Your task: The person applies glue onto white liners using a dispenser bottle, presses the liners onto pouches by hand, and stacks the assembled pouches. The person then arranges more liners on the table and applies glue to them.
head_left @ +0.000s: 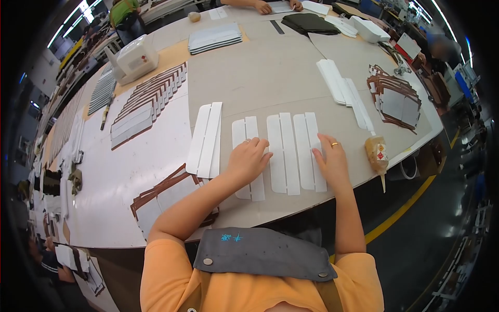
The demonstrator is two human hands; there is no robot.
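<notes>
White slotted panels lie side by side in front of me. My left hand [250,158] rests over the left panel [243,188], fingers bent and thumb apart, with nothing visible gripped. To its right lies the middle panel [283,156]. My right hand [331,156] touches or hovers at the right edge of the right-hand panel [307,138], its fingers stretched and thumb apart; a ring is on one finger. A small pile of similar white panels [204,138] sits left of my left hand.
Brown-edged grey pieces [166,197] lie by my left forearm, with fanned rows [148,106] beyond. A plastic bottle with a nozzle [377,153] stands near the right table edge, close to white strips [338,86]. A white jug [136,60] is at back left. Another person's hands [278,6] work across the table.
</notes>
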